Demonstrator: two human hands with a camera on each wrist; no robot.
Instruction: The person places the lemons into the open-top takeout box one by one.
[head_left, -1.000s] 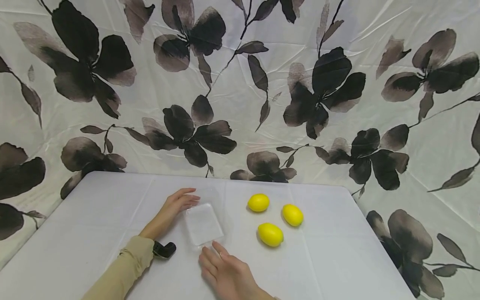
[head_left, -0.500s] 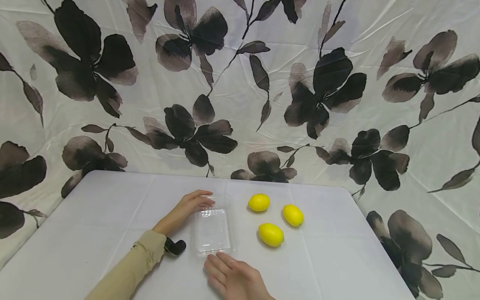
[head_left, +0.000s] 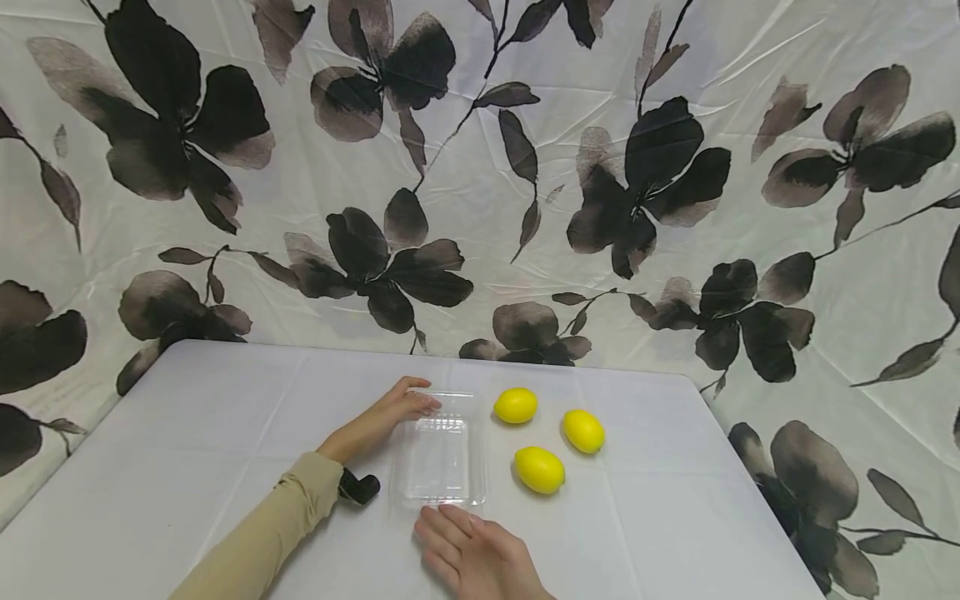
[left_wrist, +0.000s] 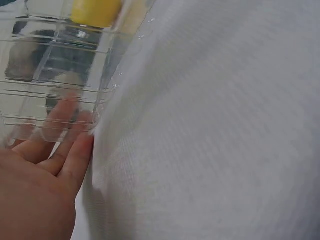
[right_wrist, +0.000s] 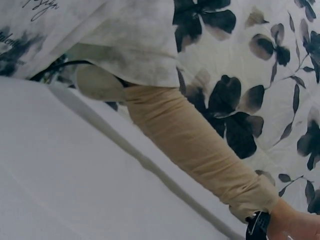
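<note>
Head view: a clear tray [head_left: 444,454] lay on a white table [head_left: 187,433], with the left hand [head_left: 386,414] at its far left corner, fingers curled over the rim and gripping it. The right hand [head_left: 476,557] lay flat and relaxed on the cloth just near of the tray's near edge, fingertips at or almost at the rim, grasping nothing. Three lemons [head_left: 539,469] sat just right of the tray, apart from it and from one another. A beige sleeve [head_left: 262,533] covered the left arm, a black wrist device [head_left: 358,487] beside its cuff. A flowered cloth [head_left: 480,167] hung behind the table.

Left wrist view: the left hand's fingers [left_wrist: 67,150] pressed against the ribbed tray [left_wrist: 55,75] wall, some seen through the plastic; a lemon [left_wrist: 95,11] showed beyond it.

Right wrist view: only the sleeve [right_wrist: 200,150], wrist device [right_wrist: 257,226], table [right_wrist: 75,190] and flowered cloth [right_wrist: 240,60] were seen; the right hand itself was out of frame.
</note>
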